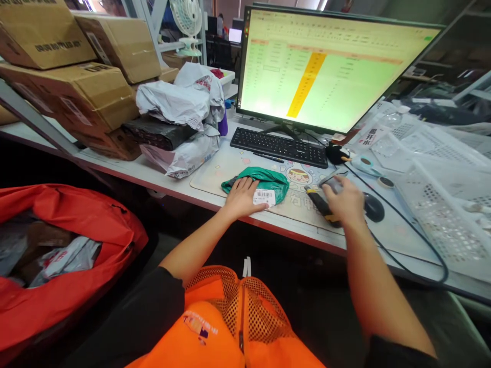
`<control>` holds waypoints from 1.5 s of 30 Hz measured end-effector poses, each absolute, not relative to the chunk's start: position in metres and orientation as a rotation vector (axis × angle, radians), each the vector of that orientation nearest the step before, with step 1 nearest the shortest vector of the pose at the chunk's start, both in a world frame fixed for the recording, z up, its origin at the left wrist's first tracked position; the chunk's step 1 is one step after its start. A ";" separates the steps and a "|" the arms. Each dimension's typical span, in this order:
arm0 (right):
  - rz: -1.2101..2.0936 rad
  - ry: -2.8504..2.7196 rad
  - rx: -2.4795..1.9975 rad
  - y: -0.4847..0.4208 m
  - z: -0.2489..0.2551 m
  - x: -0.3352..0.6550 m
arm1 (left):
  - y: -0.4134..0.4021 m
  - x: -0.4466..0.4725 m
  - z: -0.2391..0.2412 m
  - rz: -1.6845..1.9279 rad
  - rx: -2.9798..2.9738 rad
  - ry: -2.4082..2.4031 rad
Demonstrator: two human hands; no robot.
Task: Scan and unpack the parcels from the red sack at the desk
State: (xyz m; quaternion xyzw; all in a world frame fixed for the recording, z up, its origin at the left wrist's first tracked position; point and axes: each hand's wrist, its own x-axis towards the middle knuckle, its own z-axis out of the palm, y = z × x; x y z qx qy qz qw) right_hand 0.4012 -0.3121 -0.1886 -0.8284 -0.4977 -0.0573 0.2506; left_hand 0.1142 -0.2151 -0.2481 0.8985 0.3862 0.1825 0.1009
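Green parcel (pixel 273 179) beneath left hand (pixel 241 197) (barcode label (pixel 264 197) by thumb).

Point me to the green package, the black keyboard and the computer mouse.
Green package (pixel 272 179): head view, on its green wrap.
Black keyboard (pixel 279 146): head view, middle of its keys.
Computer mouse (pixel 374 207): head view, top of its black shell.

We see a creased, glossy plastic packet (pixel 279 183) with a smooth paper label (pixel 264 197), crumpled plastic mailers (pixel 172 99), matt cardboard boxes (pixel 118 46), rough mesh cloth on the vest (pixel 222 327), and a smooth plastic mouse (pixel 374 207).
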 end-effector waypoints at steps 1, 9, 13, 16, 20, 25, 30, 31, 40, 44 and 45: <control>-0.141 -1.254 -2.436 -0.311 -0.184 0.413 | -0.215 0.114 -0.249 0.555 2.657 1.143; 0.035 -1.044 -2.894 -0.285 -0.168 0.421 | -0.216 0.113 -0.250 0.578 2.635 1.153; -0.034 -1.373 -2.677 -0.307 -0.132 0.415 | -0.216 0.114 -0.251 0.617 2.631 1.149; 0.222 -1.769 -2.324 -0.333 -0.106 0.390 | -0.216 0.114 -0.252 0.631 2.627 1.149; 0.304 -2.104 -2.010 -0.346 -0.095 0.339 | -0.216 0.114 -0.252 0.650 2.627 1.146; 0.309 -2.106 -1.991 -0.322 -0.112 0.347 | -0.217 0.113 -0.252 0.682 2.629 1.136; -0.046 -1.554 -2.600 -0.293 -0.142 0.416 | -0.218 0.115 -0.251 0.646 2.603 1.160; -0.065 -1.424 -2.714 -0.292 -0.150 0.426 | -0.218 0.116 -0.251 0.648 2.601 1.162; -0.143 -1.089 -2.871 -0.297 -0.170 0.434 | -0.218 0.117 -0.255 0.718 2.614 1.150; -0.249 -1.335 -2.633 -0.255 -0.155 0.429 | -0.217 0.116 -0.255 0.699 2.630 1.148; -0.174 -1.427 -2.595 -0.241 -0.155 0.427 | -0.217 0.115 -0.255 0.692 2.632 1.146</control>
